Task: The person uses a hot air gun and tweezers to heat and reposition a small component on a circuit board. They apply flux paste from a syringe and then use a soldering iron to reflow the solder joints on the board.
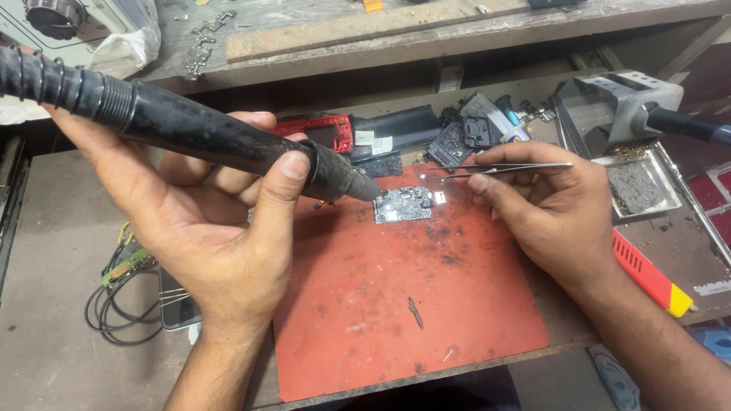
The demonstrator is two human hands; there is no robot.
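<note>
The left hand (pixel 217 228) lies nearest the camera, clamped around a thick black hot-air wand (pixel 221 141). The thumb presses over the top of the barrel and the fingers curl beneath it. The wand's long axis runs from the upper left, where its ribbed hose leaves the picture, down to the right, and its nozzle points at the left end of a small circuit board (pixel 403 205), stopping just beside it.

The board rests flat near the top edge of a stained red mat (pixel 396 304), its long side lying left to right.

The right hand (pixel 548 205) pinches a pair of metal tweezers (pixel 499 169) between thumb and forefinger. The tweezers lie almost level, tips pointing left, ending just above the board's right end; whether they touch it cannot be told.

Behind the board sits a clutter of black and red phone parts (pixel 396 137). A grey stand with a metal tray (pixel 636 179) is at the right, and a red and yellow tool (pixel 651 278) lies beside the right wrist. Coiled wires (pixel 122 293) lie by the left wrist.
</note>
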